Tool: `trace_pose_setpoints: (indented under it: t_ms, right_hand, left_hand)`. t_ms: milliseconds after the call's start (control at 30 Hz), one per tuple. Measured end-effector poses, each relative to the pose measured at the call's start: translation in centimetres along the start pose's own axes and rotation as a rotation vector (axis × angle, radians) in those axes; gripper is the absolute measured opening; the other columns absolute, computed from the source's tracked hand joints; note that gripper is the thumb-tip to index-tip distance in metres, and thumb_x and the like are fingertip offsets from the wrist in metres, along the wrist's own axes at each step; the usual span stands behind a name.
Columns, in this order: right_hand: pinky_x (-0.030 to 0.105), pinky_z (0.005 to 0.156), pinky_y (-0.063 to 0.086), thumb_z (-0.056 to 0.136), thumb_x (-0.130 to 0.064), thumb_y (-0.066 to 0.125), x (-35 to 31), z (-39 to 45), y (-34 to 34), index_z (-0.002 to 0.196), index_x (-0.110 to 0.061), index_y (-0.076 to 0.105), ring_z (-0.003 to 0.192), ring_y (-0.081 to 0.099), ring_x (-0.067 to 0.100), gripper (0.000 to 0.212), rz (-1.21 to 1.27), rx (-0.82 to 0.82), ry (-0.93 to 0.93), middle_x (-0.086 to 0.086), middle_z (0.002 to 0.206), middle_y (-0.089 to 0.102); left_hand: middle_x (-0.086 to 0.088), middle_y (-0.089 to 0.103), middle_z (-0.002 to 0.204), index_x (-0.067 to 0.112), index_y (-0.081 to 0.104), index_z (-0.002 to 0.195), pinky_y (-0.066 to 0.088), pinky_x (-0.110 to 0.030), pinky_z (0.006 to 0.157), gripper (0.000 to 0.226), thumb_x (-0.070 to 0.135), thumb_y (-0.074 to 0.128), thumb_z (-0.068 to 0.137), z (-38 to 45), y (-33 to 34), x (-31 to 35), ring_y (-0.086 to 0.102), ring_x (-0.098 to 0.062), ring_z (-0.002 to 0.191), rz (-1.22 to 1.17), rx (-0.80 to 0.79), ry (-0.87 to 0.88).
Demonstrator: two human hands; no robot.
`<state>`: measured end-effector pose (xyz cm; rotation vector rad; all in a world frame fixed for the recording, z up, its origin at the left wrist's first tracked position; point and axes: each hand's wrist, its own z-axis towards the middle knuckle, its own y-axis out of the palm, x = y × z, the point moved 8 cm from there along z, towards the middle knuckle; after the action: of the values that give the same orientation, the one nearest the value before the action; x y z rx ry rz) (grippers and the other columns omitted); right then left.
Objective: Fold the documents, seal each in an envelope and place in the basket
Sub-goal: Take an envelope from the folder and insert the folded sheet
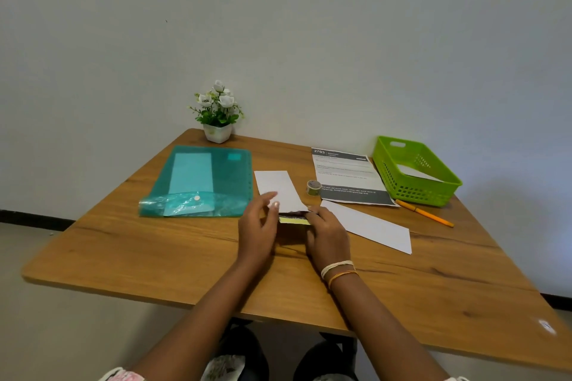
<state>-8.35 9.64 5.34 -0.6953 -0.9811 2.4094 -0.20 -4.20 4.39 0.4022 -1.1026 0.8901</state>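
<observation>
A white envelope [277, 187] lies in the middle of the wooden table [154, 257], its near end open. My left hand [258, 230] rests on that near end with fingers spread. My right hand [326, 233] holds a folded document [294, 219] with a yellow and dark edge at the envelope's mouth. A second white envelope [368, 224] lies to the right. A printed sheet [346, 176] lies flat further back. The green basket [445, 192] at the right holds one white envelope [416, 172].
A teal plastic folder [201, 182] with paper inside lies at the left. A small tape roll [313, 187] stands beside the printed sheet. An orange pen [425, 213] lies in front of the basket. A white pot of flowers [217, 120] stands at the back edge.
</observation>
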Motion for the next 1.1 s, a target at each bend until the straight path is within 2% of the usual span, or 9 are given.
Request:
trace_pose_setpoints:
  t_ms: [100,167,300,500,600,733,833,1000,1100]
  right_hand:
    - [0.027,0.080,0.054,0.073,0.007,0.068,0.0,0.0,-0.1,0.104,-0.009,0.071,0.094,0.067,0.024,0.035,0.065,0.036,0.028,0.009,0.108,0.069]
    - [0.026,0.081,0.054,0.075,0.005,0.067,0.1,0.0,-0.2,0.106,-0.009,0.071,0.096,0.066,0.022,0.035,0.088,0.031,0.034,0.008,0.110,0.068]
    - [0.027,0.080,0.056,0.075,0.001,0.065,-0.7,-0.1,-0.3,0.104,-0.011,0.071,0.095,0.065,0.021,0.032,0.136,-0.017,-0.037,0.006,0.108,0.068]
    - [0.027,0.093,0.042,0.080,-0.035,0.055,-2.0,-1.1,-1.8,0.102,-0.014,0.070,0.107,0.055,0.019,0.034,0.129,0.028,-0.085,0.005,0.116,0.065]
    - [0.031,0.096,0.040,0.082,-0.032,0.047,-1.8,-1.0,-2.2,0.102,-0.013,0.070,0.113,0.052,0.021,0.036,0.130,0.055,-0.076,0.005,0.122,0.063]
    - [0.041,0.109,0.029,0.082,-0.031,0.045,-2.7,-1.1,-0.4,0.102,-0.015,0.069,0.125,0.045,0.020,0.035,0.035,-0.083,-0.211,0.002,0.136,0.054]
    - [0.048,0.114,0.023,0.083,-0.033,0.043,-2.5,-1.0,0.2,0.100,-0.016,0.067,0.132,0.041,0.018,0.034,-0.043,-0.111,-0.191,-0.001,0.141,0.050]
    - [0.047,0.115,0.018,0.082,-0.031,0.046,-2.9,-1.2,-0.3,0.092,-0.014,0.064,0.132,0.042,0.020,0.026,-0.096,-0.052,-0.196,0.004,0.144,0.047]
    - [0.048,0.115,0.019,0.084,-0.033,0.045,-3.1,-1.1,0.0,0.095,-0.016,0.066,0.132,0.043,0.020,0.029,-0.096,-0.088,-0.201,0.002,0.144,0.047]
  left_hand:
    - [-0.001,0.060,0.116,0.023,0.052,0.121,0.055,-0.034,0.083,0.026,0.034,0.054,0.097,-0.3,0.6,-2.4,0.058,-0.015,0.104,-0.247,0.165,-0.435]
    - [-0.009,0.062,0.114,0.017,0.051,0.123,0.055,-0.044,0.088,0.035,0.040,0.052,0.097,-0.2,2.7,-3.4,0.061,-0.021,0.101,-0.433,0.063,-0.654]
    - [-0.019,0.069,0.090,0.007,0.058,0.119,0.048,-0.049,0.090,0.056,0.056,0.048,0.093,-0.4,6.1,-1.4,0.063,-0.033,0.088,-1.149,-0.150,-0.955]
    - [-0.020,0.072,0.080,0.007,0.058,0.110,0.049,-0.045,0.075,0.051,0.054,0.054,0.090,-1.0,6.8,-0.6,0.064,-0.033,0.079,-1.212,-0.233,-1.022]
    - [-0.018,0.070,0.080,0.008,0.060,0.107,0.051,-0.043,0.076,0.047,0.050,0.061,0.087,-0.6,6.9,-1.4,0.062,-0.031,0.079,-1.188,-0.241,-1.024]
    - [-0.016,0.068,0.074,0.006,0.063,0.096,0.050,-0.041,0.076,0.042,0.048,0.060,0.089,-1.1,7.3,-1.6,0.062,-0.028,0.075,-1.100,-0.282,-1.033]
    - [-0.016,0.068,0.082,0.006,0.062,0.103,0.051,-0.040,0.084,0.039,0.041,0.063,0.088,-0.9,7.5,-1.8,0.063,-0.027,0.079,-1.105,-0.285,-1.020]
    - [-0.013,0.069,0.085,0.009,0.062,0.110,0.058,-0.035,0.067,0.034,0.035,0.064,0.089,-0.6,7.2,-2.5,0.067,-0.025,0.078,-1.018,-0.276,-0.940]
    - [-0.013,0.069,0.076,0.009,0.063,0.100,0.054,-0.037,0.072,0.027,0.034,0.060,0.090,-0.6,6.9,-2.4,0.063,-0.025,0.075,-1.038,-0.238,-0.943]
